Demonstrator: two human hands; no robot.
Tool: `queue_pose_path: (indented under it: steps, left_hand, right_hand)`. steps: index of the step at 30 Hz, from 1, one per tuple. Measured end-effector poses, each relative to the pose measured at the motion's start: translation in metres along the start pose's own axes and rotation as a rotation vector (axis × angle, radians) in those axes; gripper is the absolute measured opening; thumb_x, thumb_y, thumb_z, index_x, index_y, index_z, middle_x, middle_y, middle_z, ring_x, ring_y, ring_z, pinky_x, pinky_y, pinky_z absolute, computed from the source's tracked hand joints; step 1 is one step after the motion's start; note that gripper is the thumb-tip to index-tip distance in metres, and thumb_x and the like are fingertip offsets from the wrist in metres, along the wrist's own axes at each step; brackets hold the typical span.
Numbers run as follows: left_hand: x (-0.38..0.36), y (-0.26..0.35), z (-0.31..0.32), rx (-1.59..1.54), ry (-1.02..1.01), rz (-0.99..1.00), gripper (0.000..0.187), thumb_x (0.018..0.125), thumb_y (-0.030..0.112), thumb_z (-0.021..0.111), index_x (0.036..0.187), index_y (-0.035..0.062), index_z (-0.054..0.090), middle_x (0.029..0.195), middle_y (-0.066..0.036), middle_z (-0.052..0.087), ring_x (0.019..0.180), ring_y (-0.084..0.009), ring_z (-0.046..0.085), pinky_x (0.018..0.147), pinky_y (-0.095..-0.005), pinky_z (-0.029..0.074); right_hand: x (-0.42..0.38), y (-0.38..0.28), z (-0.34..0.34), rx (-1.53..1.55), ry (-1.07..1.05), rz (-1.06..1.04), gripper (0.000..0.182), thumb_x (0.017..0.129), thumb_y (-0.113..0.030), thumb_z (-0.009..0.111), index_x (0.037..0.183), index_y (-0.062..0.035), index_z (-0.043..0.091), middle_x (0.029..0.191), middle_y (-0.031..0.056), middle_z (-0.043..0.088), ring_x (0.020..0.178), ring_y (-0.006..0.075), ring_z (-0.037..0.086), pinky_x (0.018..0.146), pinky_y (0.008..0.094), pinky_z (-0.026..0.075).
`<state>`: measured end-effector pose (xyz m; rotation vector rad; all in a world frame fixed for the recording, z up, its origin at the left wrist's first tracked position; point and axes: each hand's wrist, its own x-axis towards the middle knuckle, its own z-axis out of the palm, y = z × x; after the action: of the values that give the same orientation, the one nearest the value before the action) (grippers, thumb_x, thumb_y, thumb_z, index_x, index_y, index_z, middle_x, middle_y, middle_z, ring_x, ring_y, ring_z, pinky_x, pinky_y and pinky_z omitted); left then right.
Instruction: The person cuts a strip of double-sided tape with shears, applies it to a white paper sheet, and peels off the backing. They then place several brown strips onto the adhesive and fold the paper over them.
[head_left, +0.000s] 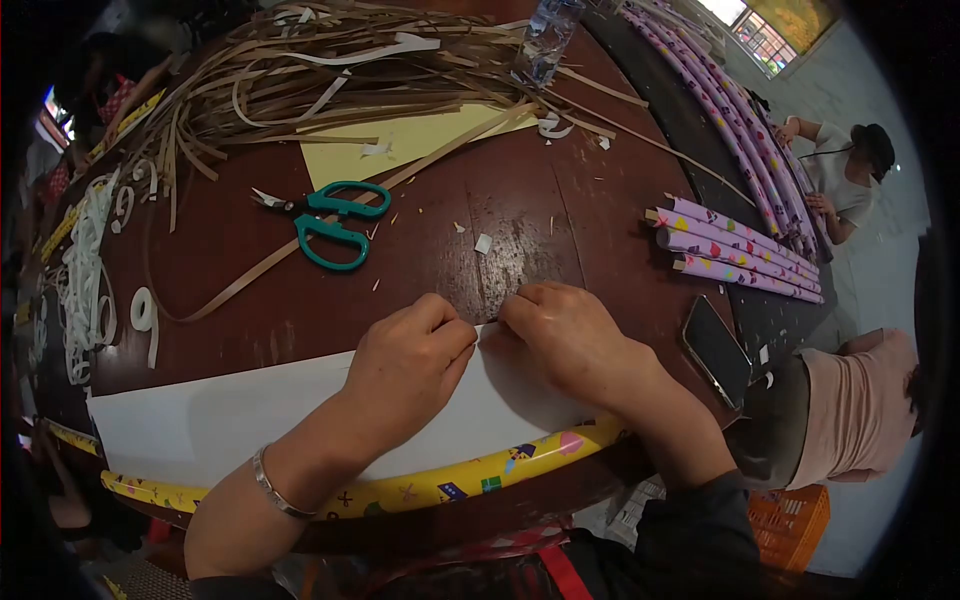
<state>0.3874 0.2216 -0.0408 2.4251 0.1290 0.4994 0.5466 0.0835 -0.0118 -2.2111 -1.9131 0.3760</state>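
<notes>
L hand [408,365] & R hand [575,335] are resting nr each other at far edge of white paper [240,410], which is lying on near side of counter [420,265]. Fingers are sitting curled; can't tell if they're gripping it. Yellow printed strip [480,478] is running along paper's near edge. Scissors [337,208] are lying farther off, left of ctr; phone [716,350] is lying right.

sheet [250,410]: white | roll [410,494]: yellow, multicoloured motifs | scissor handles [325,203]: teal

You look to be in a craft workshop: your worktop [430,240] carries a white sheet [220,420], scissors [322,204], heaped brown strips [380,75] and patterned rolls [740,247], with other people [838,180] nearby.
</notes>
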Motion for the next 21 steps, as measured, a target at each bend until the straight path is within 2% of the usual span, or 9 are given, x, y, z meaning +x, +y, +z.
queue_pose_path:
  steps: [11, 21]
  left_hand:
    - [0.000, 0.000, 0.000, 0.005, 0.001, -0.001, 0.006, 0.083, 0.000, 0.070, 0.089, -0.0007, 0.068, 0.090, -0.012, 0.061, 0.076, -0.0297, 0.064, 0.066, -0.0378, 0.053]
    - [-0.001, 0.000, 0.002, 0.018, 0.022, 0.006, 0.005, 0.084, 0.001, 0.071, 0.089, -0.0003, 0.069, 0.090, -0.012, 0.062, 0.077, -0.0290, 0.065, 0.067, -0.0380, 0.053]
  right_hand:
    - [-0.004, -0.004, 0.007, -0.079, 0.129, -0.058, 0.012, 0.087, -0.014, 0.064, 0.088, -0.0028, 0.063, 0.087, 0.0142, 0.064, 0.085, 0.0314, 0.065, 0.078, 0.0406, 0.055]
    - [-0.007, -0.007, 0.013, -0.137, 0.135, -0.057, 0.009, 0.082, -0.012, 0.063, 0.087, -0.0038, 0.064, 0.091, 0.0136, 0.064, 0.087, 0.0298, 0.064, 0.079, 0.0388, 0.055]
